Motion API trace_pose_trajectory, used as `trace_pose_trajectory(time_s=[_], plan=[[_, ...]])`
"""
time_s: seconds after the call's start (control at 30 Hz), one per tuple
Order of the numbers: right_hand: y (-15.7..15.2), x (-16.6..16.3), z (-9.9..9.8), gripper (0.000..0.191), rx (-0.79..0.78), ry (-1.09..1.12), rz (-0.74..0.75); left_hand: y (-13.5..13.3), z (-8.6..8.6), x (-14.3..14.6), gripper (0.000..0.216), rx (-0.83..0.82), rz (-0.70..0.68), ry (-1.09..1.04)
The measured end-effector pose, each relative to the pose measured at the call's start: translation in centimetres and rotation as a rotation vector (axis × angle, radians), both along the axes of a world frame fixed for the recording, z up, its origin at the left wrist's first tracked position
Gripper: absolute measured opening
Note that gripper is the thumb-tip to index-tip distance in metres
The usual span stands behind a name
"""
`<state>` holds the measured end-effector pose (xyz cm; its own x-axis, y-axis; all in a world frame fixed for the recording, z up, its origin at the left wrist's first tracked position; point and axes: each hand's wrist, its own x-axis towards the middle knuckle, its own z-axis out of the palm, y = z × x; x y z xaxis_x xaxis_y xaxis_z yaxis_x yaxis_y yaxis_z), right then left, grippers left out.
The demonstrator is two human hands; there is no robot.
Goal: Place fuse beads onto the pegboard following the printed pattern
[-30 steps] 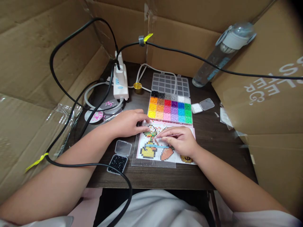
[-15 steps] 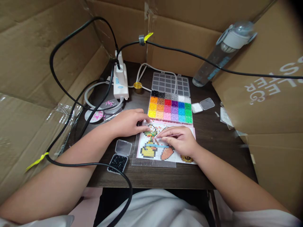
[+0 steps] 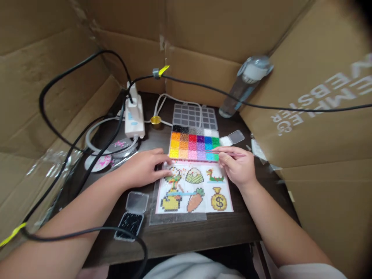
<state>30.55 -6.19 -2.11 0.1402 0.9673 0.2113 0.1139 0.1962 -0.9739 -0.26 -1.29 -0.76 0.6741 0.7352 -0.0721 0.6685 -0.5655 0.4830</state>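
My left hand [image 3: 145, 167] lies flat, fingers stretched, on the left edge of a clear pegboard [image 3: 177, 219] that covers a pattern sheet [image 3: 200, 193] of pixel pictures. A few beads stand on the board near the left fingertips. My right hand [image 3: 237, 166] is closed in a pinch on thin tweezers [image 3: 229, 154]. Their tip points left at the green corner of the open bead box [image 3: 194, 143], which holds many coloured compartments.
A small open case of black beads [image 3: 129, 224] sits at the front left. A small case of white beads [image 3: 226, 140], a water bottle [image 3: 244, 83], a white power strip [image 3: 134, 114], a gold cap [image 3: 156, 120] and black cables [image 3: 87, 232] surround the dark table [image 3: 209, 232]. Cardboard walls enclose it.
My right hand lifted off the pattern sheet and moved up and right to the bead box with the tweezers. The camera view shifted. The left hand stayed on the board.
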Motion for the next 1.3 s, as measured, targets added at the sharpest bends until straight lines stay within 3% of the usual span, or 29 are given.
trace_pose_trajectory(time_s=[0.13,0.23,0.37,0.63,1.3], plan=[[2.4,4.2,-0.2,0.018,0.057,0.002,-0.207,0.5,-0.8,-0.5,0.034,0.018,0.001,-0.021],[3.3,5.4,-0.3,0.020,0.006,-0.088,-0.194,0.6,-1.0,-0.6,0.034,0.015,0.015,-0.024],[3.7,5.0,-0.9,0.021,-0.027,-0.106,-0.156,0.2,-0.8,-0.4,0.031,0.035,0.045,-0.056],[4.3,4.6,-1.7,0.025,-0.032,-0.063,-0.218,0.2,-0.9,-0.4,0.032,0.042,0.045,-0.067],[4.2,4.3,-1.4,0.021,-0.048,-0.016,-0.219,0.5,-0.5,-0.4,0.035,-0.014,0.008,0.014]])
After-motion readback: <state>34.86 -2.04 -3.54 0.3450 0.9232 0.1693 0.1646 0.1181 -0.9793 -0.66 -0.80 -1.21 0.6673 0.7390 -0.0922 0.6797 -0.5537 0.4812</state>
